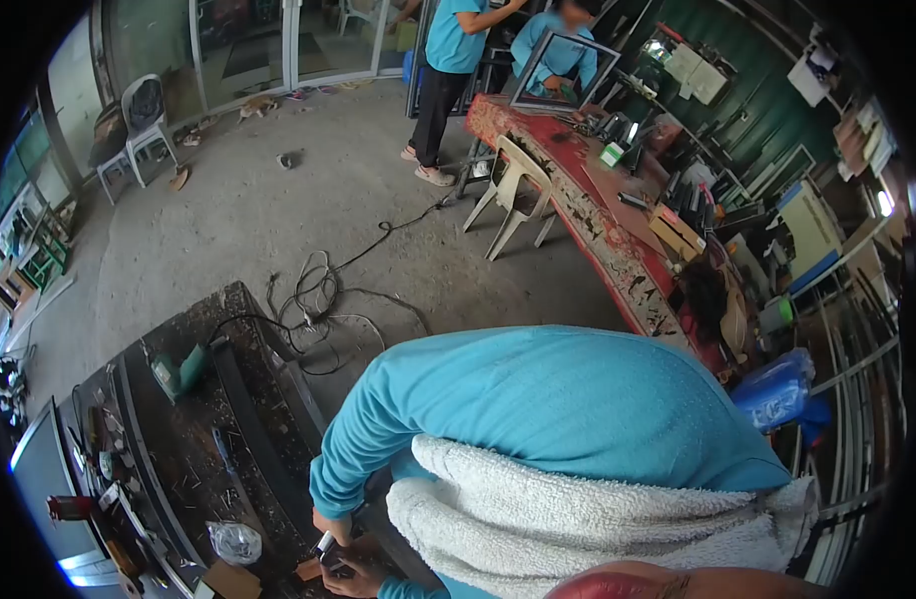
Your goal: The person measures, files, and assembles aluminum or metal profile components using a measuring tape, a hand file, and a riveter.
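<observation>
My right hand [333,524], in a blue sleeve, reaches down at the lower left, its fingers bent and partly hidden beside a small silver and dark object [325,545]. Just below, my left hand [354,576] is curled round the dark part of that object. A small brown piece [308,569] lies beside them. Both hands are over the edge of a dark, littered workbench [194,449]. On it are long dark strips [248,409], a blue-handled tool [224,449], a green power tool [179,373] and a clear plastic bag [235,542].
Coiled black cable [318,295] lies on the concrete floor. A beige chair [513,190] stands beside a long red table [578,190]. Two people in blue shirts are at its far end, one behind a dark frame [563,70]. White towel [578,509] covers my shoulder.
</observation>
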The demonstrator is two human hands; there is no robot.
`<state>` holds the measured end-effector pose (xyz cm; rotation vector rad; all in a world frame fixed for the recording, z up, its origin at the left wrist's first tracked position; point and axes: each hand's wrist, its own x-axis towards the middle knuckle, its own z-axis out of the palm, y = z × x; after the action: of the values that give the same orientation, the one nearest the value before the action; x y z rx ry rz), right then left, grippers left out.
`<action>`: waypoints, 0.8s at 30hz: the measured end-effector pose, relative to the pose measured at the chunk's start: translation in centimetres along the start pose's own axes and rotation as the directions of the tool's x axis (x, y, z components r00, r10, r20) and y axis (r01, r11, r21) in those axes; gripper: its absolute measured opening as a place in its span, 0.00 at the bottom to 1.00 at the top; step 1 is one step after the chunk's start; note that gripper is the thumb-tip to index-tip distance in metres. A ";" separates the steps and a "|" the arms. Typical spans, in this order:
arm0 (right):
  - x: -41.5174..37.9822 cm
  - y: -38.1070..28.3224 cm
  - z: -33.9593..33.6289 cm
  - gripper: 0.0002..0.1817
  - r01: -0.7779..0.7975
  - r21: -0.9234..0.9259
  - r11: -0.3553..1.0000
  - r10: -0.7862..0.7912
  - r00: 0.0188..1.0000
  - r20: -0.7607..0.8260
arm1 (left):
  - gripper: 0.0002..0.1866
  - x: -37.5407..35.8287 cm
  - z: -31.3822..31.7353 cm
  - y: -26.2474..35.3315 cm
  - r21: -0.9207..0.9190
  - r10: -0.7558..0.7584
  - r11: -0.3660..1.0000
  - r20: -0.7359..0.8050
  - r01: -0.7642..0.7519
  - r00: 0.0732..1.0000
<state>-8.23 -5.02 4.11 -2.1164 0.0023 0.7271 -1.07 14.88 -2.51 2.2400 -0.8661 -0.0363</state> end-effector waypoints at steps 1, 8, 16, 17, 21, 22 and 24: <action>-0.8 -0.1 0.1 0.25 0.004 0.001 1.000 -0.004 1.000 -0.017 | 0.20 0.1 0.0 0.4 -0.001 0.018 1.000 0.007 -0.018 1.000; -1.2 0.1 0.1 0.25 -0.029 -0.006 1.000 0.028 0.999 -0.047 | 0.21 0.9 0.1 0.2 -0.021 0.059 0.998 0.043 -0.058 0.997; -0.9 0.1 0.5 0.25 -0.028 -0.033 0.999 0.027 0.999 -0.032 | 0.22 0.7 -0.5 -0.7 -0.048 0.077 0.996 0.076 -0.074 0.994; -0.9 0.1 0.5 0.25 -0.029 -0.036 0.999 0.027 0.999 -0.031 | 0.22 0.7 -0.6 -0.8 -0.044 0.078 0.996 0.080 -0.075 0.994; -1.3 0.0 1.2 0.24 -0.028 -0.054 0.998 0.027 0.999 -0.027 | 0.23 0.2 -1.1 -1.2 -0.055 0.074 0.996 0.088 -0.070 0.993; -1.4 0.1 1.4 0.24 -0.033 -0.058 0.998 0.032 0.999 -0.025 | 0.23 0.1 -1.1 -1.2 -0.056 0.072 0.996 0.085 -0.067 0.994; -1.4 0.6 1.5 0.24 -0.038 -0.058 0.998 0.037 0.999 -0.019 | 0.23 0.1 -1.3 -1.4 -0.054 0.074 0.996 0.076 -0.070 0.994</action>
<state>-10.27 -4.64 3.73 -2.1835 0.0310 0.7378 0.15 16.36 -2.42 2.1699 -0.9772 -0.1121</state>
